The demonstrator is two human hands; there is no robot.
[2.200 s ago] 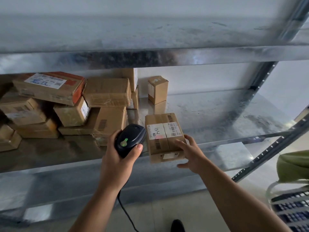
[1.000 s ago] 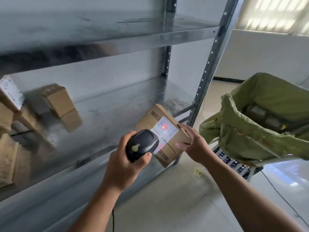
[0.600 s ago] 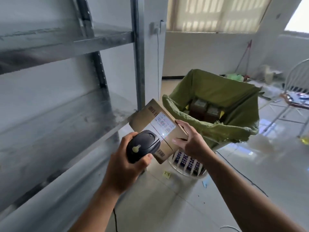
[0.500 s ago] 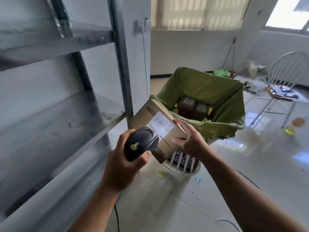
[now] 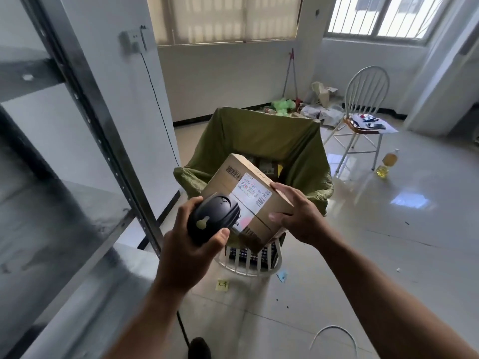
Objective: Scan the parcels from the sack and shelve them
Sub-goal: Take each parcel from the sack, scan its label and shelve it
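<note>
My right hand (image 5: 298, 216) grips a brown cardboard parcel (image 5: 241, 187) by its right edge, tilted, with its white barcode label facing up. My left hand (image 5: 191, 244) holds a black barcode scanner (image 5: 212, 218) just below and left of the label, its head close to the parcel. Behind the parcel stands the green sack (image 5: 261, 141), open at the top, draped over a white basket (image 5: 251, 257). More boxes show dimly inside the sack.
The metal shelf rack (image 5: 64, 177) fills the left side, its upright post near my left hand. A white chair (image 5: 363, 99) with items on its seat, a yellow bottle (image 5: 387, 163) and floor clutter stand at the back right. A yellow note (image 5: 222, 285) lies on the tiles.
My view has swung right from the shelf with stacked parcels to the sack. Both hands kept the parcel and scanner together, and the parcel came off the shelf edge.
</note>
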